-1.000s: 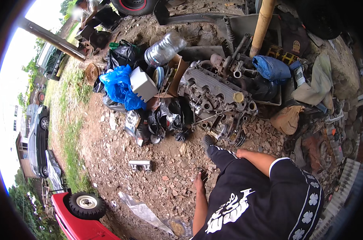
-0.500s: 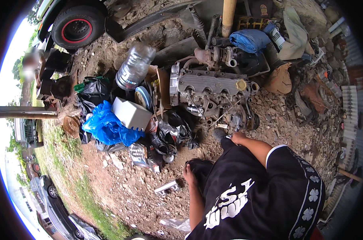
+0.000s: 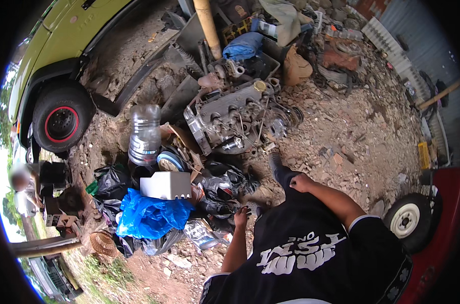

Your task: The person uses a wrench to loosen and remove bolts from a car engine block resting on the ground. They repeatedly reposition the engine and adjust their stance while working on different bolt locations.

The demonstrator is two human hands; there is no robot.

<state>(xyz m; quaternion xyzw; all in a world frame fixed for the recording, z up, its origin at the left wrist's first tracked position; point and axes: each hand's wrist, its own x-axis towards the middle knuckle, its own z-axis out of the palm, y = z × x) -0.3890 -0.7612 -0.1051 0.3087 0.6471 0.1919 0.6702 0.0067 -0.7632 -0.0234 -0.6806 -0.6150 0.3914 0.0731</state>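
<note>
My right hand [image 3: 302, 183] is closed against my dark trouser leg, near the knee. What is in its fingers, if anything, is hidden. Lower and to the left, my left hand [image 3: 241, 217] has curled fingers with something small and dark at the fingertips, too small to name. Beside it lie black plastic bags [image 3: 222, 182] on the stony ground. Ahead of me rests a greasy car engine [image 3: 235, 109] with a yellowish cap on top. My shoe [image 3: 274, 159] stands just in front of the engine's near side.
Left of the engine are a clear plastic jug [image 3: 145, 134], a white box [image 3: 164, 186] and a blue plastic bag [image 3: 154, 218]. A green vehicle's wheel [image 3: 62, 124] is at upper left; a red vehicle [image 3: 445, 218] is at right. A bamboo post [image 3: 208, 28] rises behind the engine.
The view has turned to the right, bringing the red vehicle into sight. My left hand has come away from my knee area toward the black bags; my right hand stays by my leg.
</note>
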